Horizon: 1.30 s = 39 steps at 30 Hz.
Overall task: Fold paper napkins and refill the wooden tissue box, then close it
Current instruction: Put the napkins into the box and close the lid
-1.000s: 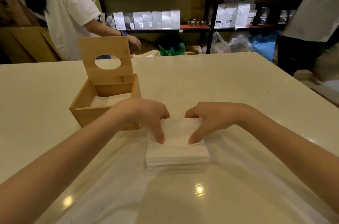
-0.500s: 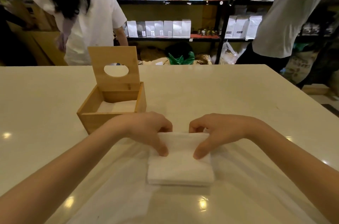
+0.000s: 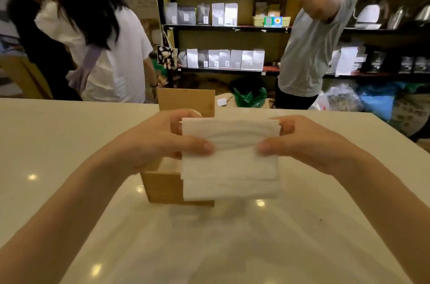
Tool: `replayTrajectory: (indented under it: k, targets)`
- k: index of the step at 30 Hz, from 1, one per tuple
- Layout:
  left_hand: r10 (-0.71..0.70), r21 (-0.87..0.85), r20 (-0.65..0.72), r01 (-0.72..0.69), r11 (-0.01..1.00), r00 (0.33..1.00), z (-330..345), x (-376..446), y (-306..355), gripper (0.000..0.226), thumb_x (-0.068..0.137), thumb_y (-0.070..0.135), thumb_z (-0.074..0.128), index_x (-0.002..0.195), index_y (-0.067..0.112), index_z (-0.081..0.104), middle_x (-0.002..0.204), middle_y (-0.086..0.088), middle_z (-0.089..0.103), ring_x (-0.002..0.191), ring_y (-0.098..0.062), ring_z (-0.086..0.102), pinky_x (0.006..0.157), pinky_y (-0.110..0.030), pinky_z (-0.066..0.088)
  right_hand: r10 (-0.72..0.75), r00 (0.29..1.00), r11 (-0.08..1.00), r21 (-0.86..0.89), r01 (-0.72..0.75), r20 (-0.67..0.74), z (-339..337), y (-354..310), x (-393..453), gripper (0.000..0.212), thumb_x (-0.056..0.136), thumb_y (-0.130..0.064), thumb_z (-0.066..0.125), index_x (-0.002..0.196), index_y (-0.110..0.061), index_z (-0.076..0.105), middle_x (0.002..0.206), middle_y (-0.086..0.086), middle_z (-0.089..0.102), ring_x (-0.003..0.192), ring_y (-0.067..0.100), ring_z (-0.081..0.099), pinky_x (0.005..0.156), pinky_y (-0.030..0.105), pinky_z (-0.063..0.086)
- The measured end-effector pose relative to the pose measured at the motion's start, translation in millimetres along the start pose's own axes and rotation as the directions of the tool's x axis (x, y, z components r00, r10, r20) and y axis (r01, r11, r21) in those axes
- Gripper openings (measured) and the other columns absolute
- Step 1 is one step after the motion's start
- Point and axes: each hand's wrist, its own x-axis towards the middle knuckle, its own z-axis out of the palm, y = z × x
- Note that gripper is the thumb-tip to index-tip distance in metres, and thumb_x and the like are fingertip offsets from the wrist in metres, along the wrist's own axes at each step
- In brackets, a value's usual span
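Up off the bench [image 3: 58,148], a thick stack of napkins [image 3: 229,167] hangs between both hands, in front of the box [image 3: 162,187] and covering most of it. Each napkin is soft, white and matte, folded to a rough square; the layered edges show as faint wavy lines along the top, and the lower layers sag a little past the upper ones. Its box is plain light wood with flat, square-cut walls, and the lid [image 3: 186,100] stands upright behind it, only the top of that panel showing above the stack. Glossy and cream-coloured, the bench reflects small ceiling lights. On the stack's left edge the left hand [image 3: 158,144] grips, thumb laid across the near face and fingers [image 3: 175,124] curled behind. Mirroring it on the right edge, the right hand [image 3: 309,144] sets its thumb in front and its fingers behind. Both hands clamp the napkins; the forearms reach in from the lower corners, bare, wrists roughly level. Whether the stack's lower edge touches the box front cannot be told. Behind the bench stand blurred people and dark shelves [image 3: 232,28] of pale pouches.
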Motion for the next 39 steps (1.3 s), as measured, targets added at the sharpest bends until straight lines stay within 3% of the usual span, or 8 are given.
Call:
replayTrajectory:
  k: [4, 13, 16, 20, 23, 27, 32, 39]
  targets:
    - [-0.046, -0.151, -0.066, 0.036, 0.988, 0.997, -33.4, 5.7, -11.7, 0.048, 0.055, 0.024, 0.08, 0.101, 0.017, 0.067, 0.096, -0.004, 0.075, 0.09, -0.021, 0.07, 0.078, -0.034, 0.057, 0.049, 0.992, 0.987, 0.156, -0.031, -0.117, 26.2, -8.9, 28.8, 0.042, 0.044, -0.029, 0.081, 0.083, -0.017, 0.075, 0.093, 0.0, 0.076, 0.095, 0.017, 0.069, 0.093, 0.041, 0.048]
    - [-0.195, -0.231, -0.009, 0.188, 0.955, 0.981, -78.2, 20.3, -49.5, 0.02, 0.057, 0.028, 0.072, 0.07, 0.013, 0.075, 0.071, 0.0, 0.075, 0.065, -0.011, 0.071, 0.054, -0.021, 0.056, 0.252, 0.928, 0.964, 0.153, -0.216, -0.275, 66.2, 3.7, 74.8, 0.066, 0.035, -0.048, 0.078, 0.093, -0.014, 0.073, 0.101, 0.001, 0.074, 0.102, 0.02, 0.064, 0.102, 0.047, 0.043]
    - [-0.194, -0.121, -0.045, 0.187, 0.975, 0.98, -79.5, 23.5, -55.5, 0.039, 0.056, 0.035, 0.071, 0.085, 0.01, 0.073, 0.082, -0.006, 0.076, 0.08, -0.018, 0.07, 0.074, -0.031, 0.056, 0.257, 0.892, 0.967, 0.099, -0.237, -0.371, 73.4, 6.5, 79.2, 0.079, 0.026, -0.059, 0.077, 0.093, -0.017, 0.073, 0.115, -0.001, 0.067, 0.11, 0.02, 0.056, 0.103, 0.044, 0.04]
    - [-0.184, 0.042, -0.18, 0.195, 0.98, 0.966, -74.6, 30.8, -65.8, 0.025, 0.073, 0.03, 0.072, 0.082, 0.007, 0.072, 0.085, -0.004, 0.066, 0.076, -0.009, 0.055, 0.069, -0.026, 0.039, 0.3, 0.862, 0.953, 0.098, -0.285, -0.409, 78.2, 6.1, 81.9, 0.039, 0.053, -0.044, 0.08, 0.083, -0.021, 0.071, 0.101, -0.009, 0.061, 0.099, 0.011, 0.053, 0.095, 0.032, 0.033]
    - [-0.165, 0.072, -0.221, 0.185, 0.98, 0.961, -72.8, 38.2, -74.3, 0.015, 0.072, 0.031, 0.074, 0.077, 0.018, 0.07, 0.097, 0.014, 0.055, 0.084, 0.0, 0.049, 0.078, -0.027, 0.033, 0.306, 0.839, 0.947, 0.051, -0.318, -0.45, 76.5, 12.6, 86.4, 0.047, 0.062, -0.038, 0.079, 0.102, -0.015, 0.069, 0.11, -0.007, 0.061, 0.101, 0.011, 0.052, 0.084, 0.028, 0.032]
    - [-0.132, 0.157, -0.202, 0.165, 0.974, 0.97, -75.3, 42.7, -75.7, 0.021, 0.071, 0.03, 0.075, 0.08, 0.01, 0.075, 0.117, 0.011, 0.051, 0.107, -0.01, 0.045, 0.085, -0.031, 0.032, 0.281, 0.854, 0.945, -0.029, -0.325, -0.437, 75.4, 11.6, 87.1, 0.028, 0.068, -0.033, 0.077, 0.087, -0.014, 0.073, 0.091, -0.023, 0.051, 0.085, 0.0, 0.047, 0.082, 0.025, 0.03]
    - [-0.123, 0.309, -0.196, 0.18, 0.934, 0.973, -71.8, 49.4, -68.4, 0.017, 0.071, 0.026, 0.076, 0.074, 0.009, 0.074, 0.113, 0.016, 0.051, 0.103, -0.007, 0.042, 0.09, -0.03, 0.03, 0.188, 0.878, 0.932, -0.202, -0.301, -0.44, 74.9, 18.1, 91.9, 0.027, 0.067, -0.033, 0.078, 0.084, -0.013, 0.074, 0.113, -0.011, 0.064, 0.109, 0.01, 0.054, 0.096, 0.031, 0.039]
    - [-0.105, 0.622, -0.182, 0.198, 0.757, 0.978, -58.6, 48.3, -71.7, 0.025, 0.069, 0.041, 0.074, 0.055, 0.03, 0.058, 0.135, 0.009, 0.05, 0.138, -0.014, 0.024, 0.109, -0.046, 0.022, 0.114, 0.915, 0.859, -0.424, -0.286, -0.387, 76.8, 27.0, 93.2, 0.029, 0.07, -0.033, 0.075, 0.085, -0.009, 0.072, 0.103, 0.0, 0.068, 0.093, 0.013, 0.056, 0.069, 0.025, 0.042]
